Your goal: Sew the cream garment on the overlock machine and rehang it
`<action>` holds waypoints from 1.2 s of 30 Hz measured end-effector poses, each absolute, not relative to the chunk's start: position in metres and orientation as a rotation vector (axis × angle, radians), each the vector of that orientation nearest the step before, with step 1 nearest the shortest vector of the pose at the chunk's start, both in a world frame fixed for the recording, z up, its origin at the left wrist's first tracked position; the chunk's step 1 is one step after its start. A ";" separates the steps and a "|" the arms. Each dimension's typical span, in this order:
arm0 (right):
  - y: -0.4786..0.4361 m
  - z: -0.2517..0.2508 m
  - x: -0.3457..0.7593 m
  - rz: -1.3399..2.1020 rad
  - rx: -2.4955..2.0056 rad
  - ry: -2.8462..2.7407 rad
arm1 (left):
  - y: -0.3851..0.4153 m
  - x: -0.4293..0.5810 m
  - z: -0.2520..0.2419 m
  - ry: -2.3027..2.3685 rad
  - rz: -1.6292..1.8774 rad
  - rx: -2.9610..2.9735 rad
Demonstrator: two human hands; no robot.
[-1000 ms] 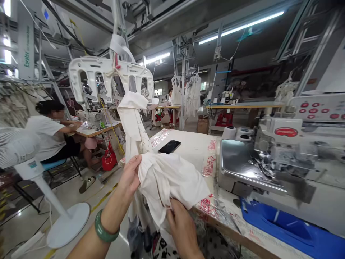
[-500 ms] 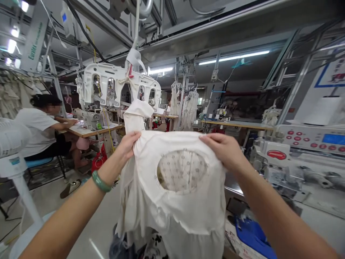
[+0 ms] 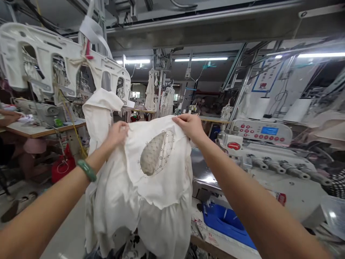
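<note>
A white garment (image 3: 167, 187) with a gathered lower part hangs spread out in front of me. Its oval opening shows a patterned lining (image 3: 155, 154). My right hand (image 3: 190, 126) pinches the top edge at the right. At the upper left edge, my left hand (image 3: 116, 135), slightly blurred, has its fingers closed on the cloth; a green bangle (image 3: 86, 170) circles that wrist. Just left and above hangs a white plastic hanger (image 3: 67, 61), with more white cloth (image 3: 98, 111) hanging below it beside my left hand.
A machine with a control panel (image 3: 262, 131) and thread cones (image 3: 298, 109) stands at right. Below it is a blue tray (image 3: 229, 219). At left are a sewing machine (image 3: 44, 109) on a table, a red bag (image 3: 63, 165) and part of a person's arm (image 3: 9, 117).
My view has swung right toward the machine. Both hands and the garment now sit further left in view, and the garment has turned, its oval opening tilted and narrower.
</note>
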State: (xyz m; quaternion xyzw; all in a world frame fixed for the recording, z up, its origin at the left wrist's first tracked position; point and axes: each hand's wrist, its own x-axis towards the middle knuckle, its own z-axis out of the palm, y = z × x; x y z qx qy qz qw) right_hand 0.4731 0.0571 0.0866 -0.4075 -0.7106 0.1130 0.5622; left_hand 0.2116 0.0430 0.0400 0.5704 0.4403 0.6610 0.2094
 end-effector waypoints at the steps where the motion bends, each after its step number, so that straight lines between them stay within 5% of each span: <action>1: 0.059 0.085 0.471 0.285 -0.975 -1.685 | 0.038 0.221 0.028 1.246 1.752 1.637; 7: 0.069 0.075 0.467 0.512 -1.069 -1.651 | -0.001 0.296 -0.030 1.116 1.171 1.864; 12: 0.064 0.076 0.471 0.828 -1.113 -1.513 | -0.020 0.306 -0.023 0.875 0.949 1.556; 24: 0.031 0.087 0.449 1.308 -0.801 -1.315 | -0.046 0.240 0.002 1.050 1.320 1.394; 36: 0.015 0.086 0.438 1.435 -0.692 -1.257 | -0.040 0.236 -0.011 1.496 1.548 1.770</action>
